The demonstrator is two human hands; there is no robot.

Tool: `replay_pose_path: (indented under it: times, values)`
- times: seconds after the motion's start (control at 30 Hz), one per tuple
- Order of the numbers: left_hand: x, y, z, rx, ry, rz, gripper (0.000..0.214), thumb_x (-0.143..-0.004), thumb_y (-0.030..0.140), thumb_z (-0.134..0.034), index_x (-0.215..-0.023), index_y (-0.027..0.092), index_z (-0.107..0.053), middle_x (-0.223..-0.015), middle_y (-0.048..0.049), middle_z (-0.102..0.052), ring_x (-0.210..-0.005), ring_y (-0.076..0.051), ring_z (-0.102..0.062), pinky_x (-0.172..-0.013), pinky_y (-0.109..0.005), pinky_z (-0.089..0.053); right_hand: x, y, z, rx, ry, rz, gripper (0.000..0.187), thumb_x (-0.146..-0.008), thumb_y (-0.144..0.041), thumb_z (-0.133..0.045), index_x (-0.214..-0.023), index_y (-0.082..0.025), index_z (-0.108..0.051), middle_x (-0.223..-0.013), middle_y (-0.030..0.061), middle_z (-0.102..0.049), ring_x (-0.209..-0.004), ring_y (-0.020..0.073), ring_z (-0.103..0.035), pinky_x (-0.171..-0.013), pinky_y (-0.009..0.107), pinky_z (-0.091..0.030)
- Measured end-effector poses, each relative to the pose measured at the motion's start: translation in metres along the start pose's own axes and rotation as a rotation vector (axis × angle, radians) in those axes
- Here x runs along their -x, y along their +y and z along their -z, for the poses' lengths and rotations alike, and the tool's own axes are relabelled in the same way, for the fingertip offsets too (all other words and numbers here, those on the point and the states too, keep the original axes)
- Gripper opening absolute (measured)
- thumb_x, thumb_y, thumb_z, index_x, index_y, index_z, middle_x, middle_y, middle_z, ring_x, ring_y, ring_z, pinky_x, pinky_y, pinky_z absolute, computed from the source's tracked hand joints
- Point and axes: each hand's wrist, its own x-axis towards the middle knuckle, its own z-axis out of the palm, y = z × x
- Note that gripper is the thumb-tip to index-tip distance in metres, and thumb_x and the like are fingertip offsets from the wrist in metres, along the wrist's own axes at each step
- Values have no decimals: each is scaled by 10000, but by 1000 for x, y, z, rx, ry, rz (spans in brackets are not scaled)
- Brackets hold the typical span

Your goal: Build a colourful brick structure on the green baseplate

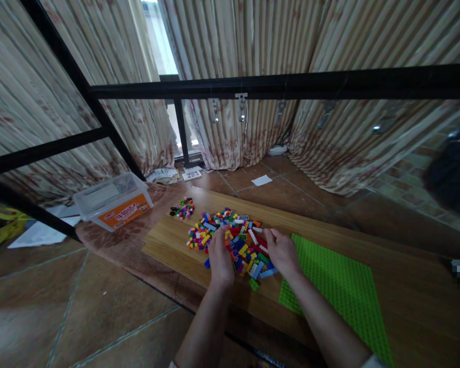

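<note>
A heap of small colourful building bricks is spread over the wooden board in front of me. At its near left side is my left hand, fingers curled together with the tips by some orange and yellow bricks; whatever they hold is hidden. My right hand is at the heap's right side, thumb and fingers pinched. A white brick lies just by those fingertips, but I cannot tell whether it is gripped. Right of the heap lies a green studded baseplate, partly behind my right forearm.
A smaller brick cluster sits at the wooden board's far left. Beyond it, a clear plastic box with an orange label stands on a brown cloth. A black metal frame crosses in front of striped curtains.
</note>
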Motion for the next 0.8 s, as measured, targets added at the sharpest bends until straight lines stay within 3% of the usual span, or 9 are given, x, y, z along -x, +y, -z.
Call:
replay_pose_path:
  times: [0.13,0.37,0.63,0.8]
  values:
    - [2,0,-2,-127,-31,-55,335,-877,388,-451,-882,184,-717,-953,-47,-703,-978,-210,-607,-919,-327,-429,-8,2,-1,29,14,34,365,-952,-341,-339,-1005,-200,-671,-959,88,-716,-873,208,-639,-775,298,-417]
    - [-2,-4,-1,-125,-91,-119,354,-893,427,-443,-920,187,-701,-990,-35,-695,-992,-191,-611,-923,-299,-423,-35,-4,-13,66,-27,185,319,-914,-186,-402,-1115,-177,-649,-1106,107,-666,-1064,217,-570,-950,334,-380]
    - [-3,7,10,-134,-95,-79,318,-841,437,-543,-904,164,-694,-892,-23,-687,-903,-183,-604,-802,-261,-452,-35,-1,-10,70,-110,300,274,-816,-65,-477,-863,-202,-709,-1005,63,-662,-1004,194,-560,-940,328,-393]
    - [0,13,16,-157,-96,-59,285,-825,385,-569,-927,149,-694,-908,-42,-694,-904,-186,-601,-808,-269,-446,-44,-12,-12,59,-167,389,379,-802,-22,-472,-1039,-212,-698,-1075,62,-633,-1059,181,-534,-961,313,-383]
